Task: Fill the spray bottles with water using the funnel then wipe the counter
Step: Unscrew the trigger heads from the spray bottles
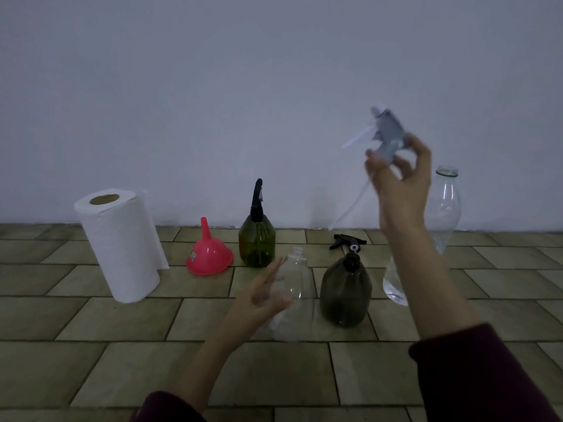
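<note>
Two hands up over a tiled counter (91,324). Right hand (399,184) raised high, fingers curled round the neck of a grey-and-white spray head (387,129) that is off its bottle; its thin dip tube (353,205) hangs down-left, in the air. Left hand (262,296) low, fingers mostly straight and spread, lying against the left side of a clear spray bottle (294,287) with an open neck; blurred, so cannot tell if the thumb wraps behind it. Bottle stands on the counter, centre.

Just right of it a dark spray bottle (345,290) with a black collar on top. Behind that, a loose black spray head (345,240) lies on the tiles. Back row near the wall: green spray bottle (257,242) upright with black pump on, pink funnel (209,254) beside it, wide mouth down, spout up. Paper towel roll (118,245) stands far left, one sheet hanging loose. Tall clear bottle (444,214), uncapped, stands far right, partly hidden by the right forearm; some water visible at its base. Dark red sleeves (475,376) on both arms.
</note>
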